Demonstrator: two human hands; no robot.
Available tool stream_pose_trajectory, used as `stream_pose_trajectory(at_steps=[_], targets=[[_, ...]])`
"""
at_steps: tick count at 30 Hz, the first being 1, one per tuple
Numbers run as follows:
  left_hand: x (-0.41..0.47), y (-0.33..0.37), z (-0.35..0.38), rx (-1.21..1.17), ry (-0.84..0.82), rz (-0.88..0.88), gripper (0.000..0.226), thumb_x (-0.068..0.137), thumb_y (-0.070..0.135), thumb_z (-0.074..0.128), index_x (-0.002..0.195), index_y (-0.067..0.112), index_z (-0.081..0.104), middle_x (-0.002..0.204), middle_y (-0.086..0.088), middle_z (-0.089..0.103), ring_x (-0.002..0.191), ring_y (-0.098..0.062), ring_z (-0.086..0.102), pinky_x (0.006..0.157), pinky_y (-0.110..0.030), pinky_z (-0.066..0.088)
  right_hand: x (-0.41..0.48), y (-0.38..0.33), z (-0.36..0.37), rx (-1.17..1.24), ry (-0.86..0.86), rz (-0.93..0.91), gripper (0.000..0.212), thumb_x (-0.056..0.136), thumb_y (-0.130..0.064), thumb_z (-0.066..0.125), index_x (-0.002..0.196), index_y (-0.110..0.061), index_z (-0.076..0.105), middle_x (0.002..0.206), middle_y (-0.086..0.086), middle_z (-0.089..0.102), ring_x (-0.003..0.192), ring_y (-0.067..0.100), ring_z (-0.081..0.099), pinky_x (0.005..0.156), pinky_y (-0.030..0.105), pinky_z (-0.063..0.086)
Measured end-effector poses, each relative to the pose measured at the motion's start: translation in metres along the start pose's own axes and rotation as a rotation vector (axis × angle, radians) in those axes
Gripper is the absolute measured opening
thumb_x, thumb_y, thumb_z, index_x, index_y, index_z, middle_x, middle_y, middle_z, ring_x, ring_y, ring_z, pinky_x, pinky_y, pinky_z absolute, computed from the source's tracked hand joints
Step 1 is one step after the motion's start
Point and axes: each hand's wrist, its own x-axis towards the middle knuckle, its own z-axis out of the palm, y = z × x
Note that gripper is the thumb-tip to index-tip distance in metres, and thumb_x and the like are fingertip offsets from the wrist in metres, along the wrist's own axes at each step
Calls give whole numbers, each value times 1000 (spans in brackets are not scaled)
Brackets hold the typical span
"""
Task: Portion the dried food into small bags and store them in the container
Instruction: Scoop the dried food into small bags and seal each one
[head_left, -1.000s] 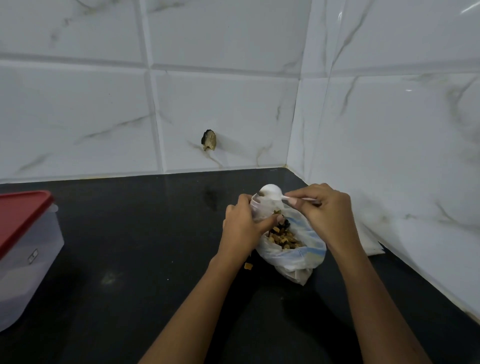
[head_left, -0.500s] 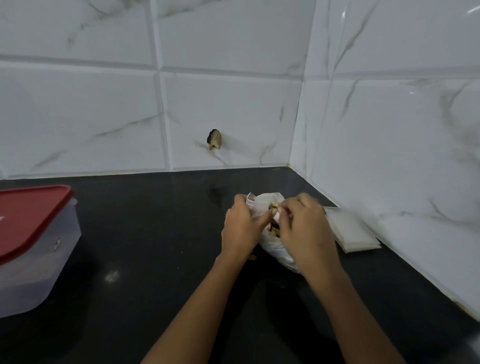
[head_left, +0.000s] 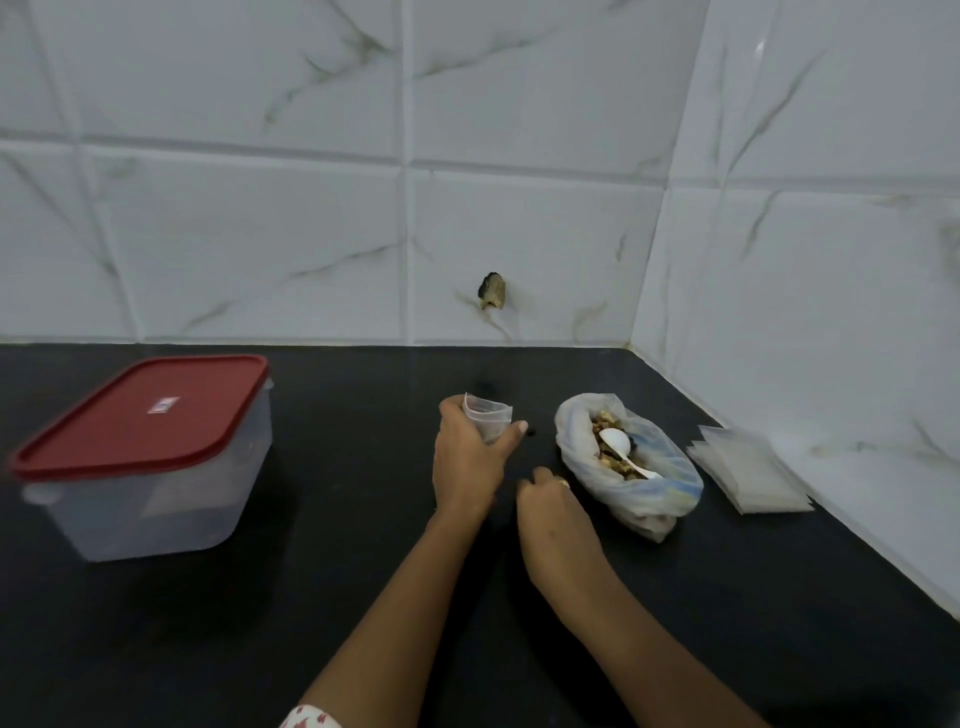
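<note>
Left hand (head_left: 467, 462) curls round a small clear bag (head_left: 488, 418), mouth up; right hand (head_left: 553, 506), knuckles up at its 4 o'clock, has fingers (head_left: 537, 475) curled under, hold unclear. Rumpled plastic sack (head_left: 670, 470) of lumpy dried food (head_left: 605, 418) with a white spoon (head_left: 615, 441) lies at 3 o'clock; the red-lidded translucent container (head_left: 156, 499) stands at 9 o'clock.

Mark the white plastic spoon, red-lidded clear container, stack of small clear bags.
white plastic spoon (head_left: 614, 441), head view, bowl.
red-lidded clear container (head_left: 130, 426), head view, lid middle.
stack of small clear bags (head_left: 750, 470), head view, top bag.
</note>
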Motion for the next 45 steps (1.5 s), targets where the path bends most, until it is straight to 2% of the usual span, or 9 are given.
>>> stream_pose_trajectory(at_steps=[5, 11, 15, 21, 26, 29, 32, 37, 45], targets=[[7, -12, -35, 6, 38, -29, 71, 71, 44, 76, 124, 16, 37, 115, 1, 52, 110, -20, 53, 93, -41, 49, 30, -26, -5, 28, -158, 3, 36, 92, -14, 55, 125, -3, 48, 130, 14, 48, 116, 24, 51, 92, 30, 43], [20, -26, -86, -44, 35, -106, 61, 82, 46, 63, 128, 16, 36, 127, -6, 46, 117, -22, 49, 83, -34, 52, 53, -58, 13, 500, 210, -151, 19, 87, -2, 50, 87, -2, 68, 83, 3, 59, 67, 9, 53, 67, 26, 50], [30, -31, -110, -90, -6, -165, 58, 83, 45, 62, 128, 19, 34, 128, -8, 45, 112, -22, 52, 77, -35, 54, 78, -81, 20, 1034, 216, 30, 19, 87, -5, 55, 96, -10, 72, 93, 1, 67, 89, 14, 63, 78, 25, 51], [41, -40, -113, -165, -31, -170, 59, 85, 44, 60, 129, 12, 36, 124, -8, 52, 112, -20, 54, 79, -27, 49, 98, -103, 11, 1857, -7, 195, 17, 91, -2, 50, 85, -2, 66, 77, 11, 64, 68, 17, 60, 62, 25, 52], [48, -36, -122, -207, -27, -172, 47, 89, 54, 48, 99, 9, 54, 97, -8, 64, 85, -13, 61, 67, -21, 50, 114, -114, 21, 1813, -68, 112, 43, 96, -38, 45, 93, -2, 67, 92, 17, 69, 85, 25, 66, 82, 36, 52], [48, -35, -124, -242, 15, -256, 41, 97, 51, 28, 108, 16, 47, 95, 3, 56, 90, -12, 56, 88, -35, 49, 118, -119, 31, 1618, -16, 36, 42, 85, -51, 55, 99, -12, 63, 101, 14, 68, 96, 27, 66, 90, 44, 52], [49, -39, -125, -244, 43, -320, 54, 96, 55, 24, 121, 12, 46, 112, -4, 59, 103, -21, 59, 91, -40, 50, 118, -120, 38, 1555, 55, -11, 38, 75, -49, 66, 93, -17, 55, 101, 10, 67, 90, 21, 66, 83, 37, 54], [48, -47, -125, -214, 84, -368, 28, 99, 36, 38, 108, 12, 50, 103, -8, 60, 88, -20, 60, 70, -32, 51, 124, -115, 44, 1478, 173, 41, 24, 82, -37, 67, 80, -17, 55, 94, 15, 65, 88, 29, 65, 83, 43, 53], [57, -52, -130, -168, 252, -394, 18, 98, 34, 42, 98, 17, 48, 88, 0, 54, 89, -22, 57, 88, -50, 52, 131, -109, 49, 1445, 137, 38, 17, 82, -27, 68, 78, -12, 61, 85, 5, 65, 82, 19, 60, 78, 34, 48]])
